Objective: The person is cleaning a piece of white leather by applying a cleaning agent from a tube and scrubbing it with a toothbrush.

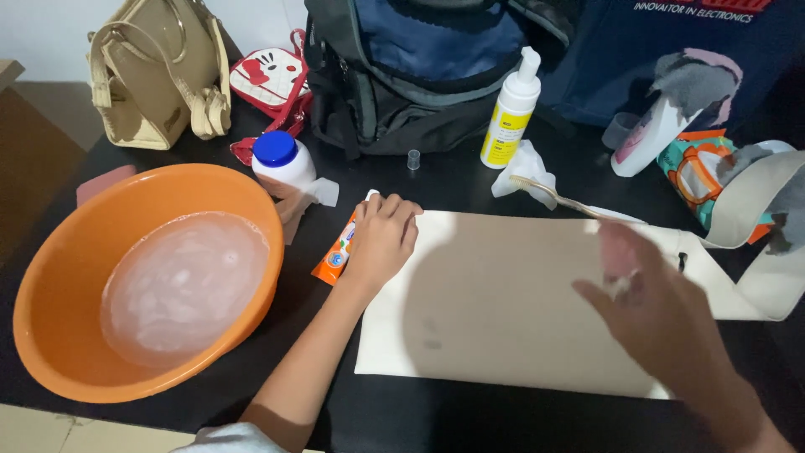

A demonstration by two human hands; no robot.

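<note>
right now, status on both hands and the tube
Left hand flat on orange tube at cloth bag's corner. Right hand blurred above bag, grip unclear. Orange basin of water close left.

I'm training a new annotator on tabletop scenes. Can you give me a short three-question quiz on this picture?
1. True or false: the orange basin holds cloudy, soapy-looking water.
2. What does the left hand rest on? A) the beige handbag B) the orange tube at the corner of the cream tote bag C) the toothbrush
3. Fill in: the jar beside the basin has a ____ lid.

Key: 1 true; 2 B; 3 blue. The right hand is blurred above the tote bag, so its grip cannot be judged.
</note>
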